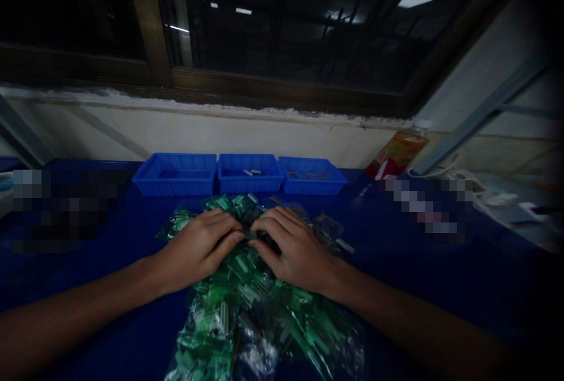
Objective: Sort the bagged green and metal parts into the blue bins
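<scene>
My left hand (202, 247) and my right hand (296, 247) meet over the middle of a heap of small clear plastic bags (247, 287). Both hands are closed in a pinch, thumbs against the fingers. A small greyish piece (249, 233) shows between the fingertips, too dark and small to name. Green strips and short silvery pieces show through the plastic of the bags. A loose silvery piece (345, 245) lies at the heap's right edge. The fingers hide part of the heap's middle.
Three blue bins stand in a row behind the heap: the left bin (176, 187), the middle bin (251, 186) with a few silvery pieces, and the right bin (314, 187) with small thin parts. A drink bottle (399, 149) leans at the back right of the blue table (127, 322).
</scene>
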Tool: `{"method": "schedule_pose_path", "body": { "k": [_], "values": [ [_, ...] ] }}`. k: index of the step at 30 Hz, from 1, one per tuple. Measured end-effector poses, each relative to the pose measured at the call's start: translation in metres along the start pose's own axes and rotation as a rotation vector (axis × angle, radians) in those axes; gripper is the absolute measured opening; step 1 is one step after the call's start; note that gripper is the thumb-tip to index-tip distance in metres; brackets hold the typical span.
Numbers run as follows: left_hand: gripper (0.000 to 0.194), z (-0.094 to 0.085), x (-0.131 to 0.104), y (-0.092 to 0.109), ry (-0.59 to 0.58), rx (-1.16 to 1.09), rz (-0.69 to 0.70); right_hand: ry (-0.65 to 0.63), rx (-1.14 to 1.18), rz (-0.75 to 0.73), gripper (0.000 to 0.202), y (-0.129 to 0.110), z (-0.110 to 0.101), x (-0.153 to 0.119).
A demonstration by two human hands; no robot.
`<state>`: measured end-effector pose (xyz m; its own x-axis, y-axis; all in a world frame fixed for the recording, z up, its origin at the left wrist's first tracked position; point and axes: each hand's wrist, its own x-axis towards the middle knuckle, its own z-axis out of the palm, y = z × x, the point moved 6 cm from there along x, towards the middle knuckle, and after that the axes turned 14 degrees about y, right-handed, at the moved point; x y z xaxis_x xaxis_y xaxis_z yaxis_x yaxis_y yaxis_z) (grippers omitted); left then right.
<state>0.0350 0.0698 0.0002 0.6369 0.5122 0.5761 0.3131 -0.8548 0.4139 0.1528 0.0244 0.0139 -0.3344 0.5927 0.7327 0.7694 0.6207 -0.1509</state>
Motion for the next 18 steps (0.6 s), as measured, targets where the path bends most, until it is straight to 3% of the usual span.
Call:
{"method": "schedule_pose_path", "body": {
  "k": [7,15,18],
  "values": [
    [0.019,-0.0032,-0.0014,-0.0005,0.062,-0.05,-0.002,-0.032,-0.036,0.035,0.014,0.0031,0.003,-0.0007],
    [0.017,-0.0032,0.0001,0.0,0.042,0.013,0.014,-0.046,0.013,0.041,0.02,0.0014,0.001,0.0001],
    [0.022,-0.0029,0.0007,0.0018,0.011,0.018,0.022,-0.025,0.005,0.02,0.012,0.0005,0.0004,-0.0002]
  ]
}}
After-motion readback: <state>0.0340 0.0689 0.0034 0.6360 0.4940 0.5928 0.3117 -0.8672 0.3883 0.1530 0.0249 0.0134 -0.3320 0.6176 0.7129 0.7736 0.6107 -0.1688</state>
